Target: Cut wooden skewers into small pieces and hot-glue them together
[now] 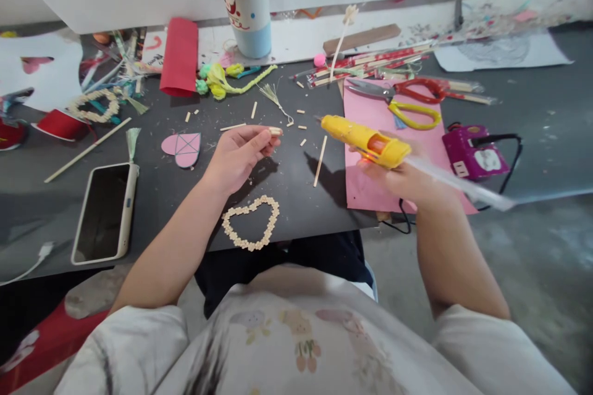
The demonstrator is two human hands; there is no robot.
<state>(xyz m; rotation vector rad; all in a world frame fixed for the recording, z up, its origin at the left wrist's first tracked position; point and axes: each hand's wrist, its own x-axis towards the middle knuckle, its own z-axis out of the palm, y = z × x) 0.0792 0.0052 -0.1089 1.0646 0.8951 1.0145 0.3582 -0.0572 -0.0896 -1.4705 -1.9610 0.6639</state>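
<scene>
Between the thumb and fingertips of my left hand (241,154) are small wooden stick pieces (275,131); their exact number I cannot make out. My right hand (407,179) is wrapped round a yellow glue gun (365,139), its nozzle pointing left toward my left hand. A clear glue stick (463,180) juts out of its back end. Short cut stick bits (302,128) and a longer stick (320,162) lie on the dark table between the hands. Near the table's front edge rests a heart-shaped outline of small wooden pieces (251,243). A pink paper heart (183,149) lies left of my left hand.
Red-and-yellow scissors (417,105) lie on pink paper (359,188) at right, beside a purple power adapter (477,151) with a black cord. A phone (105,213) lies at left. Behind stand a tall bottle (248,6), a red folded paper (180,55) and bundled sticks (370,65).
</scene>
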